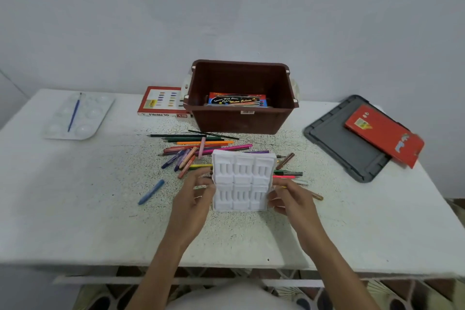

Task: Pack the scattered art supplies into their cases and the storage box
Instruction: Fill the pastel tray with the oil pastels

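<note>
Tray (242, 180) — long axis 12-to-6, sides pinched by left grip (195, 196) and right grip (289, 199); pastels (186, 158) at 10 o'clock, left nearer.

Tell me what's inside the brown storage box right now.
A water colour pack, red and blue with a dark printed band, lies flat inside the brown storage box. The near wall hides its front edge, and anything beneath it cannot be seen.
</note>
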Motion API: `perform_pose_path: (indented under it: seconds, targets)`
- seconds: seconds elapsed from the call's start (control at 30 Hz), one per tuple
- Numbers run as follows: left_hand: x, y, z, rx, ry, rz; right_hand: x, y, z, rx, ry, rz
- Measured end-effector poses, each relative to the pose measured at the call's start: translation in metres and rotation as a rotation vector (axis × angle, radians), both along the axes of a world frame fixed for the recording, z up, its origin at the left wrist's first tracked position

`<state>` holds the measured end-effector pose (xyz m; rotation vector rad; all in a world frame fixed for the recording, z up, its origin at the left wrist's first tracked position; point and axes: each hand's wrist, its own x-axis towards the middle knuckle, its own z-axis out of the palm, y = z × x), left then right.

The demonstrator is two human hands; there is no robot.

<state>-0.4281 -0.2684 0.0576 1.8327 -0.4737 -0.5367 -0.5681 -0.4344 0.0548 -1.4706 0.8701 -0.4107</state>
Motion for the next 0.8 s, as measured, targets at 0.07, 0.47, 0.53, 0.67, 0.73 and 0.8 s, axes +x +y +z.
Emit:
perform_pose_path:
  seconds: [0.07, 0.47, 0.53, 0.67, 0.73, 0.8]
  targets:
    - [0.0, 0.005, -0.004, -0.019, 0.018, -0.012, -0.002, 0.004, -0.002, 0.015, -0.012, -0.023]
    - [0.001, 0.017, -0.009, 0.042, 0.005, -0.031, -0.011, 0.009, -0.002, -0.041, -0.038, -0.053]
    - [0.0, 0.017, -0.014, 0.079, 0.009, -0.024, -0.012, 0.008, -0.004, -0.079, 0.001, -0.02]
    - [-0.001, 0.015, -0.027, 0.137, -0.042, -0.003, -0.012, 0.005, -0.015, -0.109, 0.077, 0.016]
    - [-0.001, 0.014, -0.033, 0.15, -0.07, -0.016, -0.012, 0.003, -0.021, -0.142, 0.127, 0.025]
    - [-0.002, 0.013, -0.038, 0.136, -0.082, -0.035, -0.013, 0.002, -0.027, -0.192, 0.176, 0.053]
